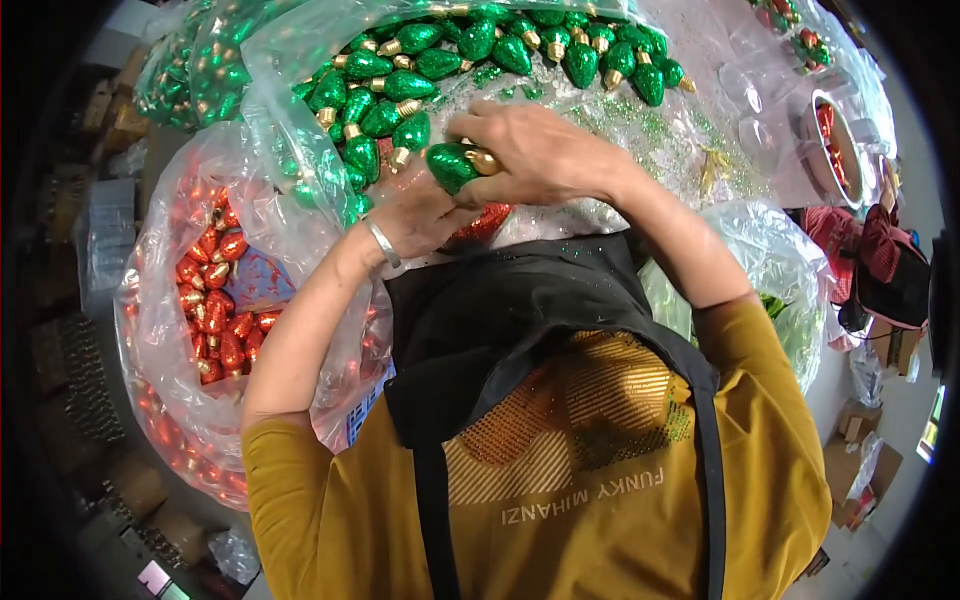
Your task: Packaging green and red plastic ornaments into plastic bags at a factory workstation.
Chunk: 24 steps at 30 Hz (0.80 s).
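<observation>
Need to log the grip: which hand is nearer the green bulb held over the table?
Right. The right hand grips the green bulb in its fingers; the left hand sits just below it.

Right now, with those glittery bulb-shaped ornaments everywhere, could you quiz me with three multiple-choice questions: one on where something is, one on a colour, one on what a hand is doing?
1. Where is the clear plastic bag of red glittery bulb ornaments?
A. At the person's left
B. At the person's right
C. On the person's lap

2. What colour is the glittery bulb ornament held at the middle?
A. Red
B. Green
C. Blue

3. What is the right hand doing?
A. Resting flat, empty
B. Gripping the ornament's gold cap
C. Hanging off the table

Answers:
1 A, the bag sits beside the left forearm.
2 B, its body is green with a gold cap, like the green ornaments piled behind it.
3 B, its fingers close around the cap end, while the left hand, with a silver bangle on its wrist, is under the ornament.
</observation>
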Tool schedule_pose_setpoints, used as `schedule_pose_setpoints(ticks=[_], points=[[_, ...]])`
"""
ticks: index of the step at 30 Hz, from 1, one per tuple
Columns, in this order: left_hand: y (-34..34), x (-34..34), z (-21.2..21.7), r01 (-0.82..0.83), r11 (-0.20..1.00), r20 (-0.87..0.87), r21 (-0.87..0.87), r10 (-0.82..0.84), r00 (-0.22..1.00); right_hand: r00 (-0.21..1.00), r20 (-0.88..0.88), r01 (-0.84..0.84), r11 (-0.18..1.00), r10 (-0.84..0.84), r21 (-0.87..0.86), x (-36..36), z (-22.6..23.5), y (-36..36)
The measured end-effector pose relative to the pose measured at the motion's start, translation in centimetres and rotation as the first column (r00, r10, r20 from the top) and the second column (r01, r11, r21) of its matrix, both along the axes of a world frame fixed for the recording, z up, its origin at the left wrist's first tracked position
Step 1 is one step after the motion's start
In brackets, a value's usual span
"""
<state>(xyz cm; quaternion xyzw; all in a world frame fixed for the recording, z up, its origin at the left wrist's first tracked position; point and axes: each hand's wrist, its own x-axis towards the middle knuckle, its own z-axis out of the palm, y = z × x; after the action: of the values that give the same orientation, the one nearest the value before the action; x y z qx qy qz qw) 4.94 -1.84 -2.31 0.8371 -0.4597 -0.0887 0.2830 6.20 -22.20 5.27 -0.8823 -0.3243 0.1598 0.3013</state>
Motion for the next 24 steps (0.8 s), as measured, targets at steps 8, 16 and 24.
schedule_pose_setpoints(ticks=[8,16,24], points=[[-0.6,-4.0,1.7,-0.078,0.987,-0.088,0.139,0.091,0.992,0.857,0.374,-0.195,0.895,0.354,-0.401,2.4,-1.0,3.2],[-0.1,-4.6,-1.7,-0.177,0.976,0.123,0.127,0.161,0.979,0.835,-0.075,-0.447,0.594,0.544,-0.669,3.1,2.5,6.1],[-0.7,-4.5,-2.2,-0.203,0.978,0.160,-0.045,0.208,0.965,0.590,0.516,-0.079,0.681,0.620,-0.728,2.2,-1.7,6.3]])
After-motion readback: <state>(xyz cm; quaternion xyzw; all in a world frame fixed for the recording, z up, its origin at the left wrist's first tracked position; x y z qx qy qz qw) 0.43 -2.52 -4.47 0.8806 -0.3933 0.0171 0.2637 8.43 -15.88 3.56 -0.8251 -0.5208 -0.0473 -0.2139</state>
